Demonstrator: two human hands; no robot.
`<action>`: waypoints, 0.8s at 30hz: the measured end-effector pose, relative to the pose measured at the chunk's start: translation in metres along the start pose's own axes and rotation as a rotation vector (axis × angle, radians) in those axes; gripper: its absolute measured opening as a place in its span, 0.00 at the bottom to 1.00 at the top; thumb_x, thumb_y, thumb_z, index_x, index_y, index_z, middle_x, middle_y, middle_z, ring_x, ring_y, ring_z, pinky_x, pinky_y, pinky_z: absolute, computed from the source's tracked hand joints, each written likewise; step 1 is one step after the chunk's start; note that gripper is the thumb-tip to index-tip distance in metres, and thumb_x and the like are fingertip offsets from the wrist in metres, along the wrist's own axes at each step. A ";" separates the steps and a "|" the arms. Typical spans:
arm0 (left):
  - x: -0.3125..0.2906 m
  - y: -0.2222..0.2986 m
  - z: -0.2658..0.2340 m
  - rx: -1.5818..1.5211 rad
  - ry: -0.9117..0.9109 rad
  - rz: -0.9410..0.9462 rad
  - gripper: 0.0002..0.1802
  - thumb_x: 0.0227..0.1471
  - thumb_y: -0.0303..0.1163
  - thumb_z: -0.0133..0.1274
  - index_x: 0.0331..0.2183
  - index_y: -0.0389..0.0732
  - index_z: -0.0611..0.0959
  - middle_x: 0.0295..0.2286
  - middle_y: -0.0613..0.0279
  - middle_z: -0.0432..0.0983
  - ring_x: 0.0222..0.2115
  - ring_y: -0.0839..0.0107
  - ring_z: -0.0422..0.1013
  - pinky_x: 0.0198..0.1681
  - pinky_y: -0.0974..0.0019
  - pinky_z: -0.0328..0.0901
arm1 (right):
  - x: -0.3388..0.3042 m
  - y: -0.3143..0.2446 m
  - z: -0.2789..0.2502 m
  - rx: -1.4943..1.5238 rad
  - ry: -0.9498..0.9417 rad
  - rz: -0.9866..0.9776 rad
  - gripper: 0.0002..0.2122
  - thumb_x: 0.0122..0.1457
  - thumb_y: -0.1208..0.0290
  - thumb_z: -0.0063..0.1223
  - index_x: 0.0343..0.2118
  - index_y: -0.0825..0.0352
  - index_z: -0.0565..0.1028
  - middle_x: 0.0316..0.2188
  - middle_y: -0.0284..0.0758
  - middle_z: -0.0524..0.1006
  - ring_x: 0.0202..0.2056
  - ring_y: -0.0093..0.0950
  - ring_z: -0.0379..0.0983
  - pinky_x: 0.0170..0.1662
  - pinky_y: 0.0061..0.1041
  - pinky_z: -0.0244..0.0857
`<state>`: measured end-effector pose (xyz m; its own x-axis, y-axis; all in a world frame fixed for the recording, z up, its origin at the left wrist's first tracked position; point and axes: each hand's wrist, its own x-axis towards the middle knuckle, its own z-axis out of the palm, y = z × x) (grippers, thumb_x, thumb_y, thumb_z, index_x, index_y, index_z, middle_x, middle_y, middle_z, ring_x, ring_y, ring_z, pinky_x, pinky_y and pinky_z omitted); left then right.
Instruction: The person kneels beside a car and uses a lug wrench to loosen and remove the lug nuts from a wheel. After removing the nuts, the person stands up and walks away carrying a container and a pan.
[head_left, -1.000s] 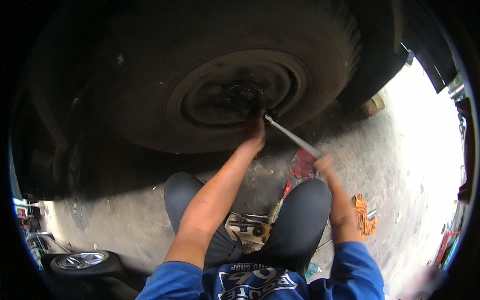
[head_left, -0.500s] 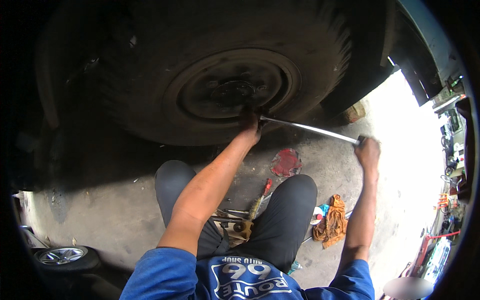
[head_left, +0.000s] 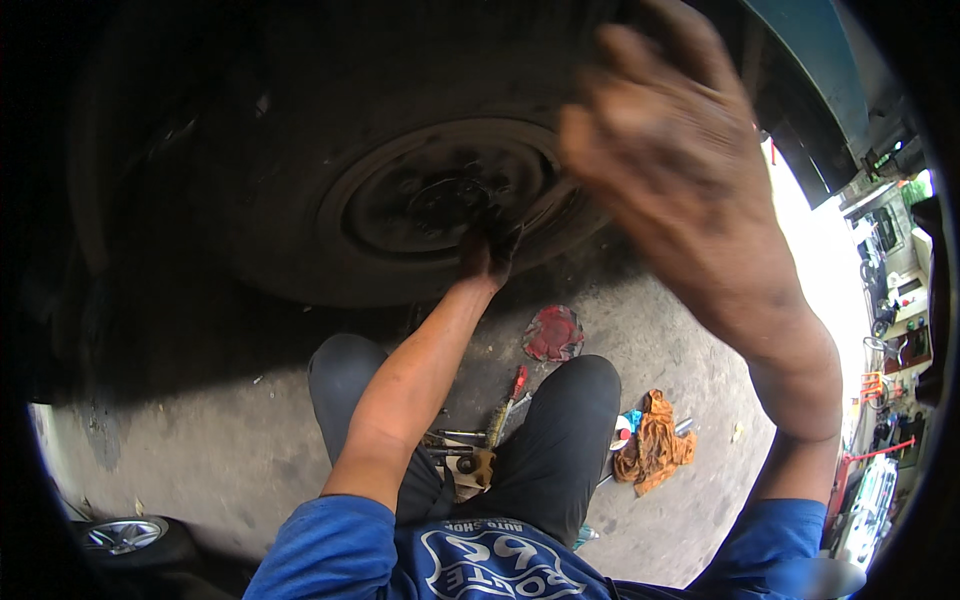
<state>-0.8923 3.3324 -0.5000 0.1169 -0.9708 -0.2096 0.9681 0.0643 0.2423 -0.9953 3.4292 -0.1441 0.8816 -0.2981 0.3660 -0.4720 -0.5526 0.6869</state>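
In front of me stands a large, dark wheel (head_left: 350,215) with a steel rim and bolts round its hub. My left hand (head_left: 484,253), dark with grime and in shadow, is closed round the head end of a long-handled wrench (head_left: 548,206) at the lower part of the hub. The wrench's metal bar slants up to the right and passes out of sight behind my right hand (head_left: 670,135). That hand is raised close to the camera, smeared by motion, its fingers curled at the bar's far end. The grip itself is hidden.
Between my knees lie a red-handled tool (head_left: 518,383) and several metal parts (head_left: 462,455). A red, round, crumpled thing (head_left: 553,333) lies beyond them. An orange rag (head_left: 652,445) is by my right knee. At the lower left lies an alloy wheel (head_left: 125,537). A vehicle body edge (head_left: 820,75) overhangs the upper right.
My right hand has swung up and toward the camera, and the wrench's bar has turned upward with it. My left hand stays at the hub. The view has shifted slightly.
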 end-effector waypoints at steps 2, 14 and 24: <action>-0.001 0.001 0.004 -0.003 -0.049 -0.025 0.11 0.61 0.35 0.48 0.45 0.46 0.76 0.37 0.64 0.74 0.40 0.69 0.73 0.45 0.61 0.72 | 0.009 -0.001 -0.006 0.077 -0.134 -0.045 0.15 0.48 0.80 0.55 0.41 0.60 0.74 0.41 0.34 0.72 0.54 0.33 0.67 0.66 0.43 0.52; -0.012 0.008 0.006 0.110 -0.019 -0.007 0.08 0.59 0.33 0.52 0.39 0.42 0.78 0.31 0.62 0.78 0.33 0.70 0.75 0.40 0.61 0.73 | -0.204 0.112 0.187 -0.135 0.000 0.491 0.17 0.37 0.71 0.64 0.36 0.61 0.77 0.34 0.37 0.74 0.39 0.35 0.70 0.50 0.39 0.60; 0.003 0.000 -0.010 0.951 0.158 0.395 0.11 0.62 0.38 0.46 0.39 0.42 0.76 0.30 0.65 0.71 0.29 0.74 0.69 0.36 0.63 0.70 | -0.378 -0.251 0.390 1.096 -0.939 1.185 0.17 0.56 0.58 0.55 0.38 0.69 0.79 0.38 0.56 0.77 0.44 0.52 0.73 0.45 0.43 0.68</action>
<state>-0.8900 3.3319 -0.5098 0.4817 -0.8744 -0.0583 0.2882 0.0952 0.9528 -1.2116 3.3768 -0.6998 0.0256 -0.9189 -0.3936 -0.8878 0.1601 -0.4315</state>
